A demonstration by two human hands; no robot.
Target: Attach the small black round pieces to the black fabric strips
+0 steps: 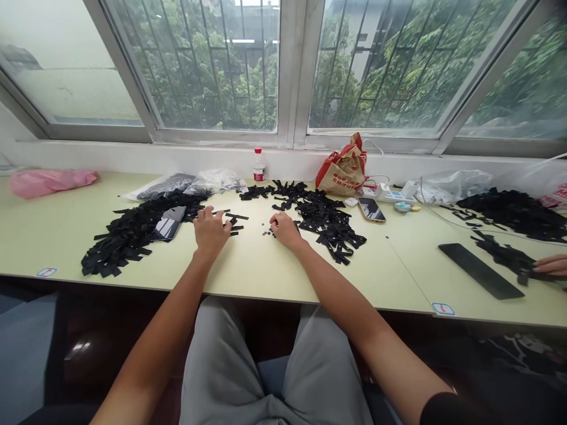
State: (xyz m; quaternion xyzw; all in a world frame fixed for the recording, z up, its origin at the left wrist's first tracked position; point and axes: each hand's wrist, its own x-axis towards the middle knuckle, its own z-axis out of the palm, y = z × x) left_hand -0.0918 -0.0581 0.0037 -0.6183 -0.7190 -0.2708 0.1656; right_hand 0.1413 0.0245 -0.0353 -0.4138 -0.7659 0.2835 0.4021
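Observation:
My left hand (211, 230) rests on the table with its fingers apart, beside a few loose black strips (237, 218). Close by on its left lies a phone (169, 223) on a long heap of black strips (128, 229). My right hand (284, 229) is closed, its fingertips pinched together and pointing down at the tabletop. Whatever is between them is too small or hidden to make out. Several small dark discs (266, 233) lie just left of those fingertips. Beyond and to the right of this hand spreads another heap of black strips (325, 219).
Along the window side stand a red-capped bottle (259, 166), a paper bag (343, 168) and a power strip (390, 195). A second phone (372, 209) lies nearby. At far right, another person's hand (551, 265) touches black strips near a dark flat slab (481, 270).

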